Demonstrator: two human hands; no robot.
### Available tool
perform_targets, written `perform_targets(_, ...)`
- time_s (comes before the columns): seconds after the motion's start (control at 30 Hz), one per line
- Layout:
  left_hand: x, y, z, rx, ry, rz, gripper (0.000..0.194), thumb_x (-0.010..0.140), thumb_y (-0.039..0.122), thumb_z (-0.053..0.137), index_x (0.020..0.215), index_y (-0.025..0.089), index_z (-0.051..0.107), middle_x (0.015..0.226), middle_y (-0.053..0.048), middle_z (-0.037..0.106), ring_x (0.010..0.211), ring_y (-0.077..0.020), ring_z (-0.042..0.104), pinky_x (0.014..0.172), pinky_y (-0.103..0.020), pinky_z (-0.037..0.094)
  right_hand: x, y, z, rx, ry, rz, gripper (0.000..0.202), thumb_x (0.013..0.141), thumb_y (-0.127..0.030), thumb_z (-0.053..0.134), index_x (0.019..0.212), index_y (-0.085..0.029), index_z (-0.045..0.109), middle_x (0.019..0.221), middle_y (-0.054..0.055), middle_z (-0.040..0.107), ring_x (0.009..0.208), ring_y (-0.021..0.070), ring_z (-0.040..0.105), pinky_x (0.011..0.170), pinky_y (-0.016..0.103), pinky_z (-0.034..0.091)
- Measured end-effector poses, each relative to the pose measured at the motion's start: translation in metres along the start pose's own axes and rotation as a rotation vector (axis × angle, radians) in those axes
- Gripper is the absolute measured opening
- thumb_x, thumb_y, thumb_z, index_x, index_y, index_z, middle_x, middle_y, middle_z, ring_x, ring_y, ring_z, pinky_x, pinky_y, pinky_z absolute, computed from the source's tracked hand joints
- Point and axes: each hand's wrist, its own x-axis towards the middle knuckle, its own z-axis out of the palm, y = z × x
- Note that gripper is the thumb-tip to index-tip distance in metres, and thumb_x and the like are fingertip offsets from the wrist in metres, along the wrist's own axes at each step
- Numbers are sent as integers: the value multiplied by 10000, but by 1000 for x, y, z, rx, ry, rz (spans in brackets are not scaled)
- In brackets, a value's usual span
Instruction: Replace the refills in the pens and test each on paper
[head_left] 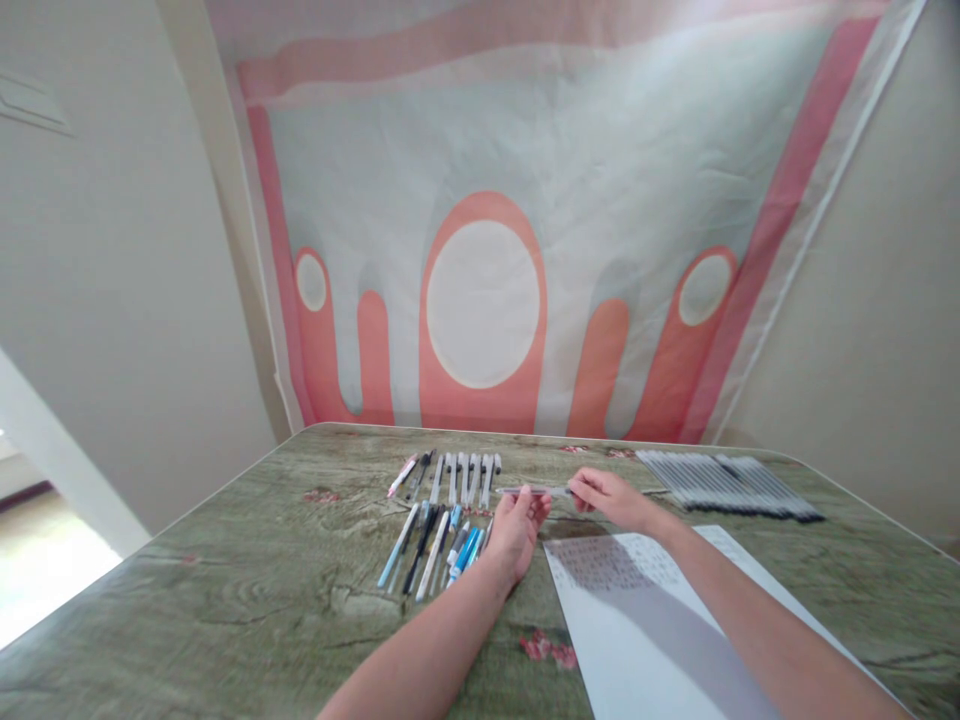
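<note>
My left hand (pixel 516 530) and my right hand (pixel 606 496) hold a slim, clear pen (pixel 541 491) level between them, above the table. The left fingers pinch its barrel, while the right fingers close on its dark right end. Just left of my left hand lies a group of mixed pens (pixel 431 545), some blue, some black, some white. Beyond it, a row of clear pens (pixel 463 478) with dark ends lies side by side. My right forearm passes over a white sheet of paper (pixel 637 640) with handwriting at its top.
A wide row of clear pens (pixel 727 485) with dark tips lies at the right back. A pink and white pen (pixel 402 475) is at the far left of the back row. The wood-patterned table (pixel 247 580) meets a pink and white wall hanging (pixel 480 120).
</note>
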Motion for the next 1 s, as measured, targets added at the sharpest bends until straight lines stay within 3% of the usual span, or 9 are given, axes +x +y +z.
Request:
perform_targets(0.17,1,0,-1,7,-21,7,111,795,201,581,775,137,493,745,-52,629,692,-102,612,729,-241,495,-1,-4,2,-10,8,-15,405,835,-513,388,671,-168,524,621,9,586,600,124,530,617,256,413)
perform_targets(0.37,1,4,1,3,8,-4,105,804,197,569,761,143,489,735,-49,629,695,-101,614,723,-237,497,1,-4,11,315,-40,105,452,804,-585,379,663,-169,486,566,-12,553,532,116,544,581,264,442)
perform_targets(0.47,0,4,2,4,-16,-17,110,802,205,572,761,140,494,748,-55,630,700,-100,613,719,-231,498,2,-4,11,337,-1,117,474,802,-603,360,680,-165,493,569,-8,560,528,114,546,568,258,437)
perform_targets(0.57,-1,3,2,27,-73,-7,110,791,210,588,775,140,504,755,-46,630,714,-102,615,738,-236,499,3,-4,10,220,46,91,421,798,-537,429,620,-163,505,539,-11,558,516,103,525,563,239,421)
perform_targets(0.67,-2,4,4,40,-72,-19,77,802,193,570,786,137,521,757,-47,634,717,-99,617,730,-221,503,6,-4,8,269,68,149,343,830,-399,400,613,-159,512,522,-9,554,489,97,519,534,229,420)
perform_targets(0.8,-1,10,9,-6,-11,-71,68,826,159,526,769,128,547,744,-51,638,705,-96,619,699,-202,514,6,-4,2,352,58,159,166,794,-259,442,841,-154,562,717,9,620,568,93,564,556,222,448)
perform_targets(0.9,-1,13,12,-22,-27,-116,85,835,152,509,780,119,566,759,-55,643,690,-93,618,682,-198,517,3,-8,5,348,-49,12,401,722,-229,593,1112,-187,508,919,21,625,749,112,581,676,244,467)
perform_targets(1.0,-3,10,13,22,-83,-161,77,824,176,533,827,116,581,787,-57,647,681,-85,611,680,-192,508,0,-17,16,361,-90,-75,520,787,-342,557,1270,-229,403,1041,31,603,893,130,553,803,288,449)
